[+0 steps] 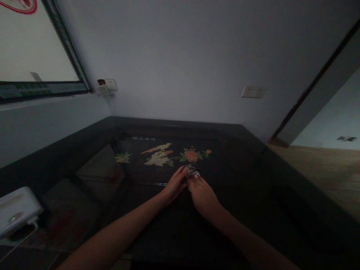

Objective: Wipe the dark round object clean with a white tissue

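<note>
The crumpled pale bundle (192,174) is just below the middle of my head view, over the dark, shiny bench (233,195). It looks soft, like a bit of cloth or paper, but it is too small and dim for me to tell. A thin dark piece (197,169) pokes out of its top, and I can't tell what that is.

My left hand (176,185) pinches the bundle from its 8 o'clock side. My right hand (202,195) has its fingers bent over it from 5 o'clock. So both are closed on the same thing, close beside each other. I can't tell if the bundle touches the bench.

I think the step now is working the bundle with both hands. To me, the next move calls for small, gentle finger work, with one hand keeping its grip while the other shifts.

Going by a clock around the bundle, an orange flower picture (191,155) is at 12, and a bird picture (158,155) is at 10. A white box (19,208) sits well apart, between 8 and 9.
</note>
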Demonstrator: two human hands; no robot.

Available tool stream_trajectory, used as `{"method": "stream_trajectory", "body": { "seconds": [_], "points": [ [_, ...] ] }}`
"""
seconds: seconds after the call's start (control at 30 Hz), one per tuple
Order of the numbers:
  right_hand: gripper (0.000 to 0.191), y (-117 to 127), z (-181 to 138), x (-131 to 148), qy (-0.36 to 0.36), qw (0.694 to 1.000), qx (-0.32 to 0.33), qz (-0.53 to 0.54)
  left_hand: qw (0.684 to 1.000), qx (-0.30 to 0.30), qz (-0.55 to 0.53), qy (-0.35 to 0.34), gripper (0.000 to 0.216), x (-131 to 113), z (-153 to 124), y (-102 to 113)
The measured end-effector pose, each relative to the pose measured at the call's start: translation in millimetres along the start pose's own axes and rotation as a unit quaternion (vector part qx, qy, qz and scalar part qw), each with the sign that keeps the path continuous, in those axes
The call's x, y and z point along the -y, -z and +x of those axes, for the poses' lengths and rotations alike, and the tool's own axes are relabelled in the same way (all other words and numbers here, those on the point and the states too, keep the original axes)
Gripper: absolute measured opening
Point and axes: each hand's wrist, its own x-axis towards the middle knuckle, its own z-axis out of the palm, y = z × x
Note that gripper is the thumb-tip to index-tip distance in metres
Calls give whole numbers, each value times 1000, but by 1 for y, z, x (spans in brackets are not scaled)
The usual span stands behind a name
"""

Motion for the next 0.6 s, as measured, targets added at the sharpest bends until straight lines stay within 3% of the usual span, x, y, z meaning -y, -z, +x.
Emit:
{"method": "stream_trajectory", "body": {
  "seconds": [0.1, 0.23, 0.4, 0.6],
  "points": [
    [41, -14, -1, 3, 3, 996, -31, -79, 1000, -1, -6, -3, 32, 2, 2, 0],
    [44, -27, -1, 5, -19, 991, -80, -105, 1000, -4, -22, -13, 29, 2, 4, 0],
    [48, -31, 3, 5, -28, 994, -95, -56, 1000, 0, -30, -8, 28, 2, 5, 3],
    [57, -17, 6, -6, 43, 996, -68, 25, 998, 3, -65, 21, 29, 1, 5, 2]
  ]
}}
